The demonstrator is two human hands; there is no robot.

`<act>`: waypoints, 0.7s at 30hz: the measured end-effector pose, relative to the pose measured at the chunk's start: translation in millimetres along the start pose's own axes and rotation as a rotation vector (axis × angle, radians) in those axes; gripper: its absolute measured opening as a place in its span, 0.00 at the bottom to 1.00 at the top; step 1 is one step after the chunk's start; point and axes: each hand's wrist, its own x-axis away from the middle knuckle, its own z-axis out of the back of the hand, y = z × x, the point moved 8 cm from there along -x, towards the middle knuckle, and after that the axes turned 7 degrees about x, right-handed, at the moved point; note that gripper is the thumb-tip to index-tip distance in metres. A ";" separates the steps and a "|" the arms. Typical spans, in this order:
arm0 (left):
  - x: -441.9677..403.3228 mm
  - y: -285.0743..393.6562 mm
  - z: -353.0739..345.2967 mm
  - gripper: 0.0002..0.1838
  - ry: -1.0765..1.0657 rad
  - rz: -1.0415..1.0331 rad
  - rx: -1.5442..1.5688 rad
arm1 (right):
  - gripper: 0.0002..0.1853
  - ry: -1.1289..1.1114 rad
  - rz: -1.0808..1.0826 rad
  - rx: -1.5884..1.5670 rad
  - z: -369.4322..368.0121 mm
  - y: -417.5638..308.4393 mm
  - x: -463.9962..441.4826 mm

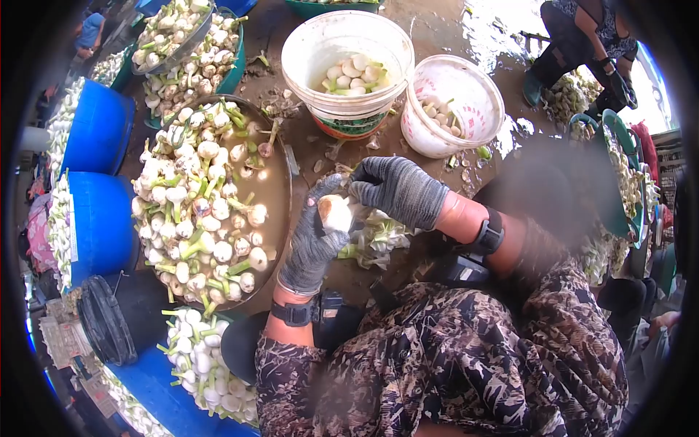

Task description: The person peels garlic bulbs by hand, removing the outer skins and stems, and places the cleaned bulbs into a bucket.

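Note:
My left hand (309,247), in a grey knit glove, is closed around a garlic bulb (336,213) with white and brownish skin. Beside the bulb's upper right, my right hand (404,191), gloved alike, has its fingers bent in a pinch. What lies between those fingertips is hidden. Below both hands is a heap of pale peelings and green leaf scraps (382,234). To the left, a wide round tub (285,211) of murky water holds many unpeeled bulbs with green stems. Ahead stands a white bucket (298,62) with peeled cloves or bulbs inside.
Another white bucket (484,91) with pink print holds some pale cloves. Blue tubs (102,226) of garlic line the left, near a black bucket (109,320). A co-worker (593,44) bends at the upper right. Wet scraps litter the brown floor (437,29).

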 end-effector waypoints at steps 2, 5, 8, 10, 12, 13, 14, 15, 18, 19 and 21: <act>0.6 -0.8 3.7 0.30 0.018 0.031 -0.076 | 0.11 -0.023 0.147 -0.168 1.4 -14.6 4.7; 4.3 -6.3 4.5 0.29 0.002 0.100 0.032 | 0.11 0.082 0.313 0.125 4.9 -27.6 10.6; 7.7 -20.0 2.6 0.30 -0.015 0.252 0.019 | 0.09 0.194 0.405 0.390 0.9 -34.3 11.7; 10.2 -12.9 0.3 0.31 -0.059 0.157 -0.301 | 0.08 0.279 0.280 0.345 4.0 -24.0 10.1; 7.6 -6.3 -3.5 0.32 -0.058 0.083 -0.385 | 0.08 0.317 0.240 0.297 2.7 -15.0 8.2; 4.8 -1.9 -5.0 0.32 -0.044 0.041 -0.364 | 0.06 0.203 0.077 0.107 -2.7 1.7 1.2; 3.3 2.2 -5.6 0.33 -0.030 -0.002 -0.344 | 0.05 0.089 -0.086 -0.083 -11.7 17.0 -2.8; 3.8 0.9 -6.2 0.33 -0.031 -0.002 -0.344 | 0.09 0.083 -0.088 -0.165 -14.3 18.7 -4.4; 4.3 4.5 -2.1 0.34 0.043 -0.097 -0.385 | 0.09 0.358 0.237 0.157 5.2 -17.4 11.0; 4.6 -13.2 3.1 0.33 0.067 0.119 -0.087 | 0.09 0.358 0.237 0.156 6.1 -19.8 12.7; 5.8 -28.2 6.3 0.29 0.093 0.312 0.126 | 0.10 0.375 0.385 0.274 4.9 -35.6 19.3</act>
